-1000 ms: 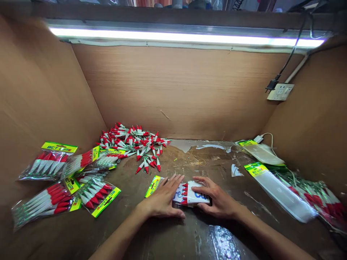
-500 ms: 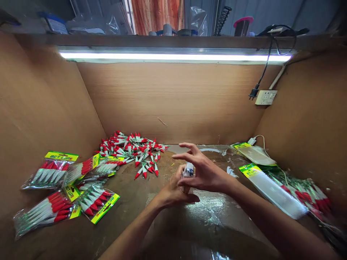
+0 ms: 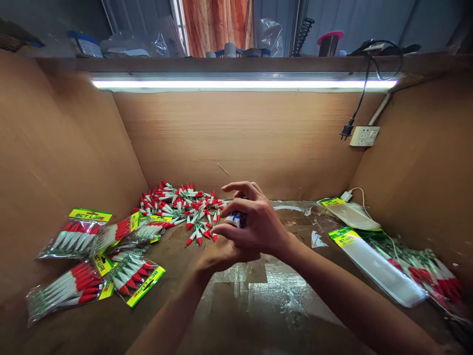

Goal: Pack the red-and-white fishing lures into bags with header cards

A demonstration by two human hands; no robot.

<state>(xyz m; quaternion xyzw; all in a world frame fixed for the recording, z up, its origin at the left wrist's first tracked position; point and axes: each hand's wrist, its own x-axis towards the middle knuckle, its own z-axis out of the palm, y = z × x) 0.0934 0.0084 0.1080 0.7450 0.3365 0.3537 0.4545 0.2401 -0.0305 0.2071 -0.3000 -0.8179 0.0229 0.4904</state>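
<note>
at the left edge of the table (image 3: 258, 310) several clear bags (image 3: 76, 236) with yellow "bct lure" headers are seen, each filled with red-and-white lures laid side by side, their red tips grouped at one end; one of them is leaned against the left wall. in the far left corner a heap of loose lures (image 3: 177, 202) is spread, unbagged, pointing every way. along the right edge two flat bags (image 3: 377, 264) with yellow-green headers are laid, nothing being seen inside them, and beside them, at the near right corner, a bundle of lures (image 3: 436, 278) in glittering wrap is piled. above the middle of the table a small white packet (image 3: 235, 218) with blue print is held up in the air, pinched between the thumb and curled fingers of the right hand (image 3: 254, 224), whose index finger is lifted clear. the left hand (image 3: 218, 254) is placed just beneath, largely covered; whether it grips cannot be told. only a sliver of the packet is shown, so its long axis and facing cannot be made out.
</note>
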